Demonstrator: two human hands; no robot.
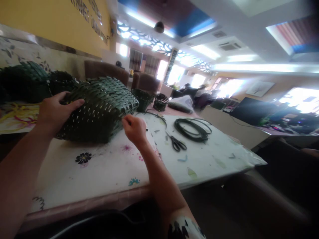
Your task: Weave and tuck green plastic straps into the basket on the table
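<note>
A large dark green woven basket point(99, 106) lies tilted on its side on the flower-printed tabletop point(104, 172). My left hand point(56, 111) grips its rim at the left, thumb on the woven wall and fingers out of sight behind the edge. Close to the basket's right lower corner, my right hand point(135, 128) is closed in a pinch; whatever is between its fingers is too small or hidden to name. Right of that hand lie black-handled scissors point(177, 143) and a coil of dark green strip point(193, 129).
Smaller green woven baskets point(160, 102) stand behind the large one, and more woven pieces point(25, 81) are piled at the left. Yellow and red strips point(20, 116) lie beneath them. Brown chairs point(146, 82) stand beyond the table. Short offcuts are scattered near the scissors.
</note>
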